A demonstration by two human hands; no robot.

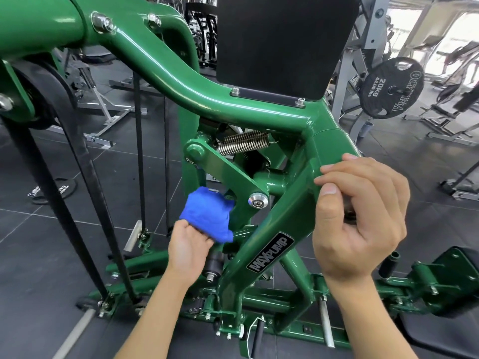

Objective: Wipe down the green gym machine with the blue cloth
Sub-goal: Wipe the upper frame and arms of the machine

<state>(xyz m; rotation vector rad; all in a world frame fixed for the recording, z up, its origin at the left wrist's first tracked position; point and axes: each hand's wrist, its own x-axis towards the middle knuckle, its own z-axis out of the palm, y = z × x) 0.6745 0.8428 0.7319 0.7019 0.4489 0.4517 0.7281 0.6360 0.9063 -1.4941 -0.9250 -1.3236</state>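
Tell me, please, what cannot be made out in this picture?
- Head view: the fingertips of the left hand, covered by the blue cloth.
- Head view: the part of the green machine behind the cloth, covered by it.
- Head view: a dark thing inside the right hand, mostly hidden by its curled fingers. I cannot tell what it is.
- Head view: the black pad, its top cut off by the upper edge.
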